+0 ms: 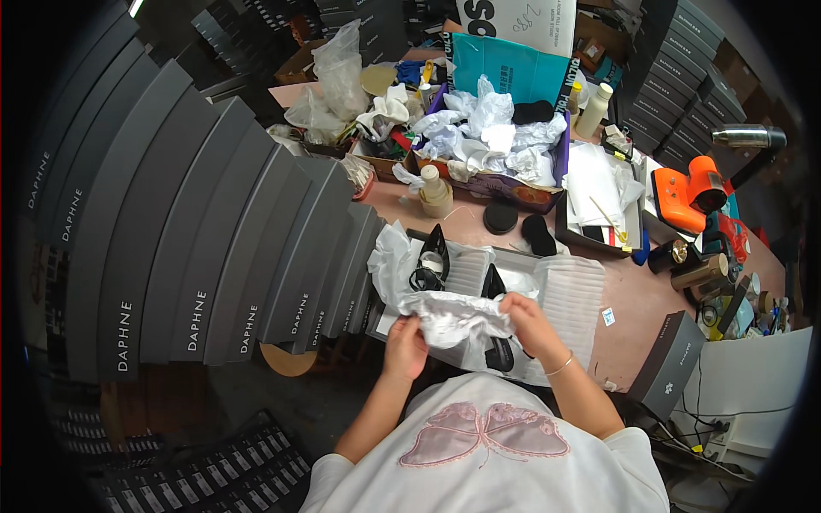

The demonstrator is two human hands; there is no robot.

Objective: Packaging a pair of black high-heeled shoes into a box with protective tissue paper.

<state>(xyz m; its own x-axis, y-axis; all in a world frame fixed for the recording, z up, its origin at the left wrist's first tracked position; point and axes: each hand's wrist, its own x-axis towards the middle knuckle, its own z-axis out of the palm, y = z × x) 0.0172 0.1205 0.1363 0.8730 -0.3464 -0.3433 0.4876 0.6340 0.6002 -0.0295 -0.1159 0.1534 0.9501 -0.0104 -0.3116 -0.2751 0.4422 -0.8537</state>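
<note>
Between my hands is stretched a crumpled sheet of white tissue paper (pixel 457 318). My left hand (pixel 405 349) pinches its left end, and my right hand (pixel 532 328) grips the right end. Under and behind it lies an open shoe box lined with tissue and white ribbed padding (pixel 575 291). A black pointed shoe (pixel 435 254) rests at the box's far left side. Another black shoe (pixel 499 356) lies nearer me, partly covered by the paper. More loose tissue (pixel 392 254) bulges over the box's left edge.
Tall stacks of dark grey shoe boxes (pixel 184 231) rise on my left. Behind the work stand a purple box rim (pixel 562 162) around crumpled paper, a cream bottle (pixel 435 192) and a round black tin (pixel 500 218). An orange tool (pixel 688 195) and a grey box (pixel 669 363) are right.
</note>
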